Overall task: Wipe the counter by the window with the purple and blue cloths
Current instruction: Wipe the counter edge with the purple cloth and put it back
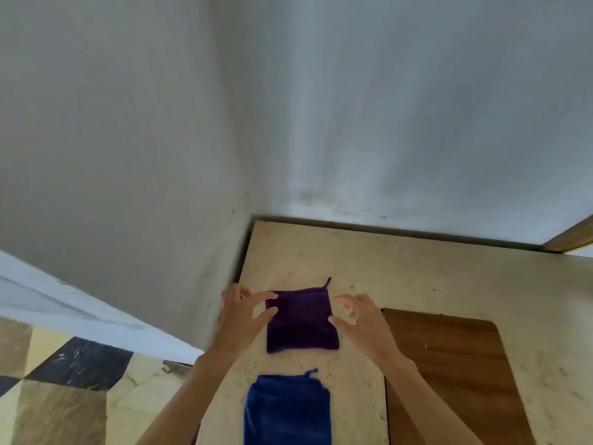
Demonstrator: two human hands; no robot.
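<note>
A folded purple cloth (301, 321) lies flat on the beige stone counter (417, 277), a small loop at its far right corner. Nearer to me, a folded blue cloth (287, 409) lies flat on the same counter, also with a loop. My left hand (244, 313) hovers at the purple cloth's left edge with fingers spread, its fingertips at or just over the cloth. My right hand (359, 319) is at the cloth's right edge, fingers curled and apart. Neither hand grips anything.
A brown wooden board (449, 364) lies on the counter right of the cloths. Grey walls meet in a corner behind the counter. A wooden window frame (574, 236) shows at the far right. Patterned floor tiles (64, 380) lie to the left, below the counter edge.
</note>
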